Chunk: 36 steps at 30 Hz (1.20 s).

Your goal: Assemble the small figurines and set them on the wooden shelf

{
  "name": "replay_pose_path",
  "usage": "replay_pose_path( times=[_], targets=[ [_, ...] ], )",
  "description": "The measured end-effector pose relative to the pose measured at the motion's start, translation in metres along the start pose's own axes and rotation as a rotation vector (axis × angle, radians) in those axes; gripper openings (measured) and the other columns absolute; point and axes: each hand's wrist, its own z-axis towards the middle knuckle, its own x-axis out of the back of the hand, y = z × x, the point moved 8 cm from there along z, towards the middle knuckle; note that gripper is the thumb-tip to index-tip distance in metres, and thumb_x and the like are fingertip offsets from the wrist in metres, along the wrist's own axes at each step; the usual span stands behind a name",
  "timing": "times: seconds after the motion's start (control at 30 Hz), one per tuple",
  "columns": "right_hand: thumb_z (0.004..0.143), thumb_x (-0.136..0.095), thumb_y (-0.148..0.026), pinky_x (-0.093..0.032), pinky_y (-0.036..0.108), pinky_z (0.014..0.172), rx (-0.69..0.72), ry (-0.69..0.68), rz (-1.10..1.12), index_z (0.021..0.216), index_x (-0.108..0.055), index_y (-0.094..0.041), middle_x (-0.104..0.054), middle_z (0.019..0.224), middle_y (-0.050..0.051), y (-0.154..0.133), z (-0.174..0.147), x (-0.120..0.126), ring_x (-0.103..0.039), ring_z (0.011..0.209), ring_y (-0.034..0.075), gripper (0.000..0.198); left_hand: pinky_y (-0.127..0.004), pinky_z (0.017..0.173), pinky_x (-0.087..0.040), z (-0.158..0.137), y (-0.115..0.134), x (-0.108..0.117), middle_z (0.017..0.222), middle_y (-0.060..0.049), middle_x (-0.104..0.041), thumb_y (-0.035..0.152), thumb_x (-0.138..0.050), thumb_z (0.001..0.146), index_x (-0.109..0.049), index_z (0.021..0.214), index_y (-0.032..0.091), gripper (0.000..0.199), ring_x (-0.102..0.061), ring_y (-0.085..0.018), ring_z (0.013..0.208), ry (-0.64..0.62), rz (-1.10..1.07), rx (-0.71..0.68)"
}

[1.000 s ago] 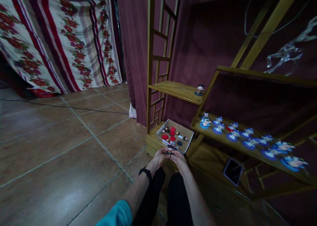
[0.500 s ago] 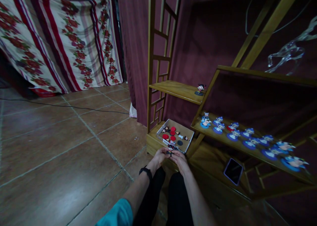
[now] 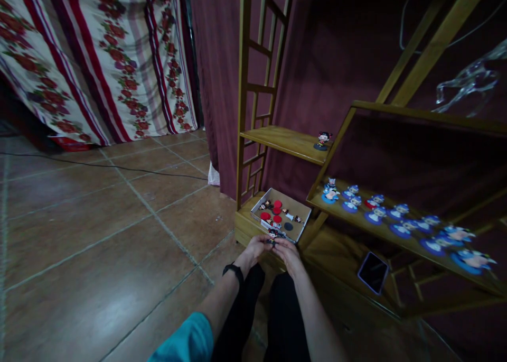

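A small black-haired figurine (image 3: 272,234) on a dark round base is held upright between my two hands, just in front of the box. My left hand (image 3: 255,247) closes on the base from the left. From the right, my right hand (image 3: 288,252) pinches the same base. Right behind them, an open cardboard box (image 3: 301,210) holds several loose figurines, several red round bases (image 3: 278,204) and a dark round base (image 3: 288,226). A similar figurine (image 3: 323,140) stands on a dark base at the right end of the upper shelf (image 3: 285,141).
On the right-hand shelf (image 3: 340,210) stand several figurines, mostly on blue bases. A phone (image 3: 373,272) lies on the lower board below it. A clear horse-shaped ornament (image 3: 467,84) is higher up. A cable (image 3: 158,173) crosses the tiled floor.
The view has shifted slightly. Both hands stay at the figurine's base, and the figurine remains upright in nearly the same place.
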Motion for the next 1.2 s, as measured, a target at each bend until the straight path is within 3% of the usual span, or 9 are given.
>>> replay_pose_path(
  times=[0.3, 0.57, 0.77, 1.03, 1.2],
  targets=[
    [0.050, -0.075, -0.025, -0.049, 0.037, 0.081, -0.022, 0.009, -0.010, 0.075, -0.066, -0.017, -0.068, 0.084, 0.005, 0.0044, 0.0057, 0.0040, -0.064, 0.082, 0.021, 0.028, -0.025, 0.061, -0.039, 0.0011, -0.0020, 0.0002, 0.060, -0.004, -0.062, 0.008, -0.070, 0.045, -0.068, 0.078, 0.009, 0.033, -0.053, -0.012, 0.056, -0.017, 0.009, 0.016],
    [0.051, -0.074, -0.026, -0.048, 0.035, 0.080, -0.008, 0.008, -0.018, 0.076, -0.066, -0.016, -0.068, 0.083, 0.005, 0.0012, 0.0030, 0.0032, -0.064, 0.080, 0.020, 0.028, -0.025, 0.060, -0.039, -0.0022, -0.0005, 0.0016, 0.060, -0.003, -0.062, 0.007, -0.071, 0.046, -0.067, 0.076, 0.010, 0.031, -0.053, -0.011, 0.055, 0.053, 0.002, 0.018],
    [0.052, -0.073, -0.024, -0.049, 0.035, 0.080, -0.010, 0.008, -0.010, 0.079, -0.065, -0.017, -0.067, 0.079, 0.004, 0.0021, 0.0039, 0.0032, -0.064, 0.080, 0.020, 0.029, -0.024, 0.061, -0.039, -0.0010, -0.0005, -0.0024, 0.064, -0.004, -0.063, 0.008, -0.071, 0.046, -0.067, 0.078, 0.010, 0.033, -0.054, -0.011, 0.057, -0.011, -0.002, 0.011],
    [0.051, -0.072, -0.018, -0.048, 0.037, 0.083, -0.027, 0.017, 0.036, 0.087, -0.064, -0.017, -0.066, 0.095, 0.008, 0.0063, 0.0060, 0.0053, -0.062, 0.091, 0.023, 0.037, -0.024, 0.062, -0.040, 0.0012, -0.0023, -0.0008, 0.067, -0.006, -0.065, 0.009, -0.071, 0.047, -0.068, 0.081, 0.009, 0.034, -0.055, -0.012, 0.058, -0.008, 0.018, 0.013],
    [0.050, -0.072, -0.017, -0.047, 0.038, 0.085, -0.040, 0.014, 0.055, 0.087, -0.065, -0.017, -0.067, 0.094, 0.007, 0.0045, 0.0059, 0.0019, -0.062, 0.093, 0.024, 0.038, -0.024, 0.062, -0.040, 0.0008, -0.0004, 0.0005, 0.067, -0.006, -0.065, 0.009, -0.071, 0.046, -0.068, 0.080, 0.010, 0.034, -0.054, -0.012, 0.059, 0.011, 0.029, -0.004]
  ],
)
